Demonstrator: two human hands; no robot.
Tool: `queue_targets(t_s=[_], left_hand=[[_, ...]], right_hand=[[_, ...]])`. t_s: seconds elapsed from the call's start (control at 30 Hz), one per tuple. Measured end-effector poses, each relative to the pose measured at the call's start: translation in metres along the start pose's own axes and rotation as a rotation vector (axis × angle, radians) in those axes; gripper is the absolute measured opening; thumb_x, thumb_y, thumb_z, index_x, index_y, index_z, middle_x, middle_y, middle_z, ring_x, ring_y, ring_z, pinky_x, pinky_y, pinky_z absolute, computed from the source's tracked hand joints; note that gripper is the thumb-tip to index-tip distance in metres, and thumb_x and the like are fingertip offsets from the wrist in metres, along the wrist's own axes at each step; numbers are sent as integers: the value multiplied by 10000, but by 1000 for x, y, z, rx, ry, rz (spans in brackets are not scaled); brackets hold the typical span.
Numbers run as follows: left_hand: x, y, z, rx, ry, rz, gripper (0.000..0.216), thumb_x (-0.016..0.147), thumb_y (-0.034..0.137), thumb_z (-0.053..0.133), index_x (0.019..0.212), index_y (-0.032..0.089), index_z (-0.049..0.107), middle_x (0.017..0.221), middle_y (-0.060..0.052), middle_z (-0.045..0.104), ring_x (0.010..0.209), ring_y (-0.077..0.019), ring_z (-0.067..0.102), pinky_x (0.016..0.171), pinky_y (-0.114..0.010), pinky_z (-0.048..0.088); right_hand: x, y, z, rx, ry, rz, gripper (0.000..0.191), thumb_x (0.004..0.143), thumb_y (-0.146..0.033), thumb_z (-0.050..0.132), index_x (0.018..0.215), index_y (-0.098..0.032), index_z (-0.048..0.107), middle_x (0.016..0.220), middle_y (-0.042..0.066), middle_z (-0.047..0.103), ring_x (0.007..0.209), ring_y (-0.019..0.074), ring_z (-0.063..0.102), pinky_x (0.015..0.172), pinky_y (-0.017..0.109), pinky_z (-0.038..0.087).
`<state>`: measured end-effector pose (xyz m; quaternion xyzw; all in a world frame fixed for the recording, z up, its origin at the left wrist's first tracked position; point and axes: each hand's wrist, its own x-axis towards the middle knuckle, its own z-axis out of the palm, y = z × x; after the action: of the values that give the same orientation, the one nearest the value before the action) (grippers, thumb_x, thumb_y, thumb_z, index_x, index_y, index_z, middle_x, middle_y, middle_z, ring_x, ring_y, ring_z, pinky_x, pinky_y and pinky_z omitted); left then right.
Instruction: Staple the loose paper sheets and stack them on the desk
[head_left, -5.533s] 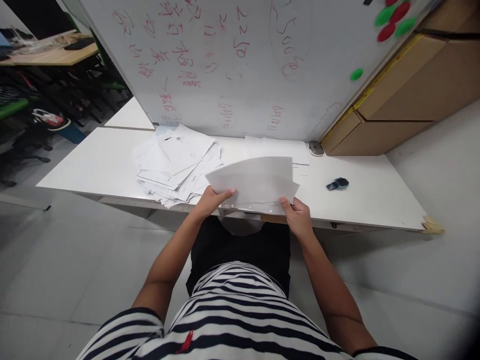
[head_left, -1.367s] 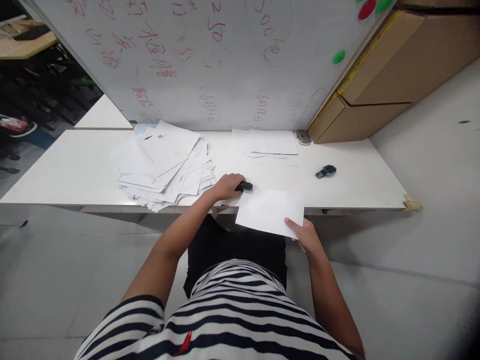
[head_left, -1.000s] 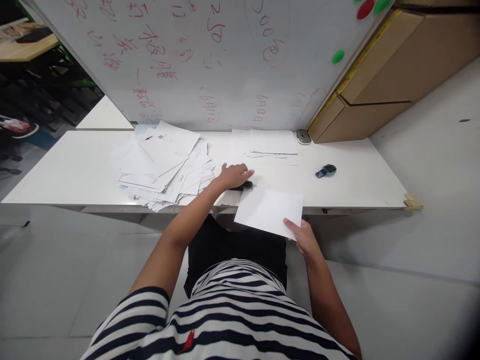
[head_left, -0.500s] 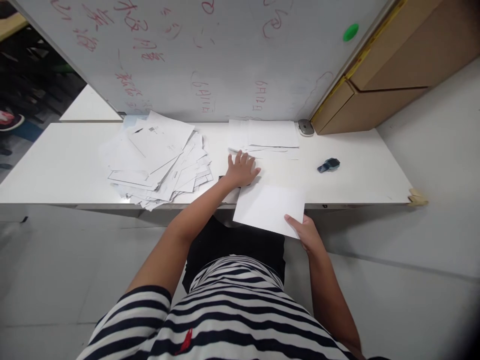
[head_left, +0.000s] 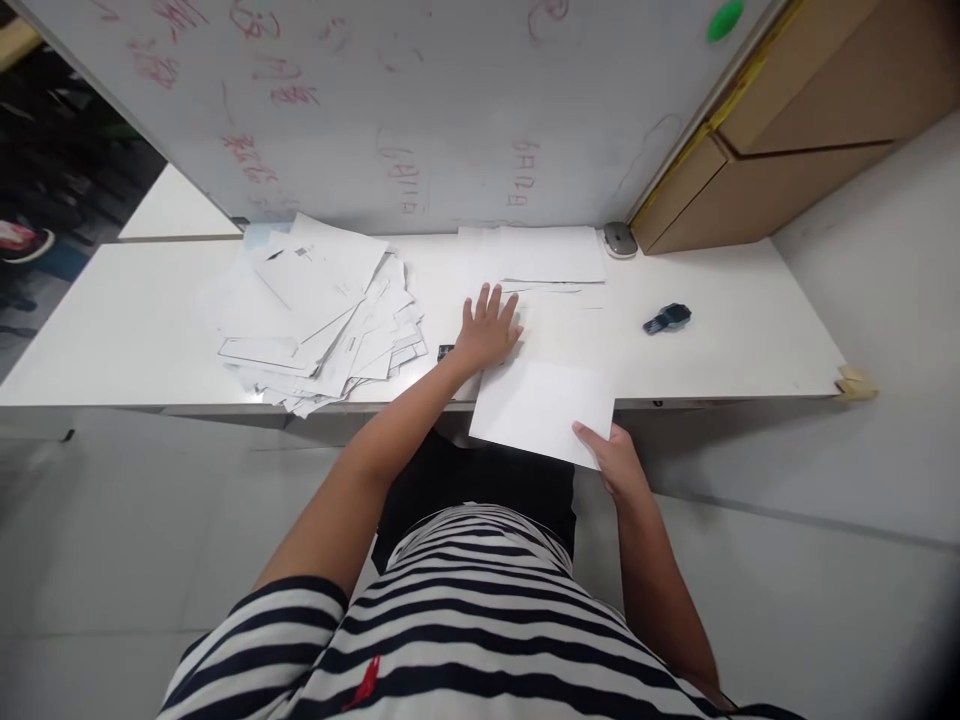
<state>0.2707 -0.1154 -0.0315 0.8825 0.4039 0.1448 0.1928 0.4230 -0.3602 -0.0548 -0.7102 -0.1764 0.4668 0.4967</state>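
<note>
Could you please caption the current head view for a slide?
Right hand holds plain white paper, left hand spread over the white tabletop near a loose white paper pile.

Whiteboard [head_left: 465, 110], beyond the left hand [head_left: 489, 330]: bears sideways red handwriting, with the date "6月12日" [head_left: 521, 172] beyond and slightly right of that hand, "6月11日" [head_left: 403, 180] beyond and to its left. Further red characters [head_left: 255, 165], farther left, are too blurred to read. Loose papers [head_left: 322, 310], left of the same hand: print is too small to read.
</note>
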Motion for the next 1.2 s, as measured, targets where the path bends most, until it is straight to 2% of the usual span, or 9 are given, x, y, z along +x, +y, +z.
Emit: queue_targets(t_s=[0.13, 0.23, 0.33, 0.47, 0.63, 0.83, 0.97, 1.1, 1.2], left_hand=[[-4, -3, -28, -435, 226, -71, 480, 959, 499, 337, 1328, 220, 466, 1445, -111, 450, 1398, -284, 313, 1112, -489, 284], [-24, -6, -56, -726, 398, -109, 455, 999, 466, 189, 1277, 237, 468, 1329, -89, 552, 1213, -205, 528, 1004, -410, 424], [-59, -15, -73, -635, 308, -45, 393, 972, 480, 336, 1258, 264, 497, 1313, -58, 557, 1245, -205, 492, 1034, -393, 393], [-95, -35, -59, -281, 75, -8, 537, 836, 473, 606, 1317, 268, 479, 1331, -68, 525, 1277, -268, 429, 1054, -426, 354], [-99, -50, -27, -106, 139, 10, 327, 889, 352, 543, 1191, 228, 534, 1120, -61, 619, 1052, -239, 542, 947, -421, 402], [-97, -50, -26, -105, 157, 14, 281, 893, 340, 544, 1150, 227, 538, 1091, -56, 627, 1014, -238, 541, 897, -398, 415], [-98, -51, -25, -105, 179, 23, 301, 886, 334, 553, 1168, 228, 535, 1095, -61, 622, 1028, -240, 539, 906, -401, 411], [-97, -51, -24, -109, 178, 25, 298, 880, 324, 558, 1161, 226, 542, 1068, -58, 625, 1011, -238, 541, 899, -397, 412], [-98, -50, -24, -109, 167, 5, 302, 884, 327, 548, 1167, 223, 542, 1078, -62, 626, 1013, -242, 540, 905, -395, 406]], right_hand=[[-2, -6, 3, -14, 22, -33, 426, 666, -406, 785, 980, -129, 710, 1034, 117, 735, 929, 292, 698, 803, 389, 565], [-4, -7, 4, -28, 16, -57, 432, 674, -409, 769, 988, -119, 704, 1044, 127, 731, 939, 294, 695, 808, 389, 559], [-8, -8, 7, -98, 43, -91, 421, 697, -410, 740, 997, -116, 702, 1052, 126, 729, 968, 295, 687, 831, 386, 546], [-17, -15, 14, -236, 87, -136, 398, 723, -415, 700, 988, -118, 712, 1022, 117, 737, 967, 302, 684, 823, 379, 538], [-26, -27, 16, -348, 136, -151, 380, 729, -412, 681, 967, -118, 723, 985, 109, 743, 937, 298, 689, 759, 341, 544], [-28, -27, -22, -218, 207, -60, 410, 685, -441, 739, 932, -115, 721, 893, 104, 752, 787, 260, 708, 608, 289, 539], [-36, -25, -37, -105, 117, -89, 460, 667, -469, 766, 963, -121, 715, 906, 102, 750, 763, 240, 707, 614, 286, 547], [-41, -25, -30, -110, 6, -72, 451, 680, -473, 760, 965, -128, 714, 909, 96, 748, 780, 246, 705, 629, 295, 549], [-39, -25, -21, -185, 11, -53, 434, 694, -464, 749, 962, -126, 714, 910, 98, 746, 793, 257, 701, 636, 307, 546]])
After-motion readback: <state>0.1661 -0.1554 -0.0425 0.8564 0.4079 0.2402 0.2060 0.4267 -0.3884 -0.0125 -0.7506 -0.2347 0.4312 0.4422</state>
